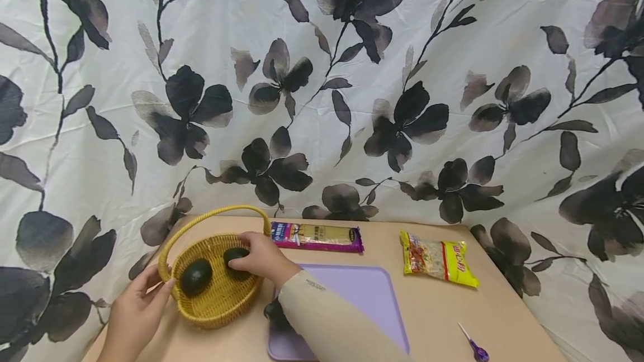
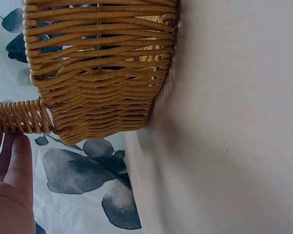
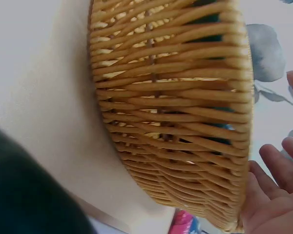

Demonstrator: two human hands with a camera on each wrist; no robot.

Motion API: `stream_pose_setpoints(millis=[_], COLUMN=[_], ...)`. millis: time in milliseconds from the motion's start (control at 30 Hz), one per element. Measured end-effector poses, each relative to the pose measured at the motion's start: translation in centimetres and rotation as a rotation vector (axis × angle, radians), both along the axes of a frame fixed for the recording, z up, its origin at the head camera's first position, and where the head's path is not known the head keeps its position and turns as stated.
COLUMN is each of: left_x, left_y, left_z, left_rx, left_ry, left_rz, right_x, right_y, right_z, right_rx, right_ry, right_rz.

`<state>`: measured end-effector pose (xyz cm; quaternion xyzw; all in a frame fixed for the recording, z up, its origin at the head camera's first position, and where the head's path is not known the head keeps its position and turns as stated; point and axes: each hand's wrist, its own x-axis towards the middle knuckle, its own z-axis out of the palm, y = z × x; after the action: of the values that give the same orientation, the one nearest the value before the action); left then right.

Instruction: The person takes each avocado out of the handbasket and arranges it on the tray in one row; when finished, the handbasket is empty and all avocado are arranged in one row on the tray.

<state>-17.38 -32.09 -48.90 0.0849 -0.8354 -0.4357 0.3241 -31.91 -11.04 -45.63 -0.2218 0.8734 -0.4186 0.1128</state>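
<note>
A yellow woven basket [image 1: 216, 309] with a tall arched handle stands on the table's left side. My left hand [image 1: 136, 306] holds the handle's near-left base between thumb and fingers; the left wrist view shows fingers [image 2: 19, 161] against the wrapped handle. Inside the basket lies one dark green avocado [image 1: 196, 277]. My right hand [image 1: 264, 257] reaches over the basket's right rim and grips a second avocado [image 1: 236, 263] inside it. Another dark avocado [image 1: 275, 315] rests at the purple tray's left edge, partly hidden by my right sleeve.
The purple tray [image 1: 352, 284] lies under my right forearm. Behind it is a purple noodle packet [image 1: 319, 237]. A yellow-and-clear food bag [image 1: 439, 259] lies at the right, with a purple-wrapped lollipop [image 1: 478, 349] near the front. A floral curtain [image 1: 322, 99] hangs behind the table.
</note>
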Motion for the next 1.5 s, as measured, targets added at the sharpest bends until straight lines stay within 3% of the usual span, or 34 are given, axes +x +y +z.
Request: stream_pose_setpoints(millis=[233,367,633,833,967,1200,1500], left_x=[-0.3,-0.2,0.2,0.3,0.3,0.2,0.0], left_y=[0.2,0.2,0.4,0.5,0.5,0.5,0.3], left_z=[-0.1,0.0,-0.1,-0.1,0.0,-0.3,-0.1], left_rx=[0.006,0.007,0.005,-0.007,-0.010,-0.010,-0.014], left_ry=[-0.003,-0.015,-0.073,-0.061,-0.055,-0.058,-0.020], left_rz=[-0.008,-0.012,0.037,0.036,0.040,0.046,0.043], right_x=[-0.7,-0.8,-0.2,0.1,0.0,-0.2,-0.6], right_y=[-0.7,-1.3,-2.3,-2.3,-2.1,-1.4,0.6], right_z=[-0.7,-1.0,-1.2,-1.3,-1.5,-1.6,-0.7], right_rx=[0.072,0.120,0.241,0.315,0.297,0.145,0.013], right_ry=[-0.026,0.019,0.102,0.167,0.188,0.095,0.053], right_rz=[-0.004,0.027,0.102,0.134,0.155,0.154,0.151])
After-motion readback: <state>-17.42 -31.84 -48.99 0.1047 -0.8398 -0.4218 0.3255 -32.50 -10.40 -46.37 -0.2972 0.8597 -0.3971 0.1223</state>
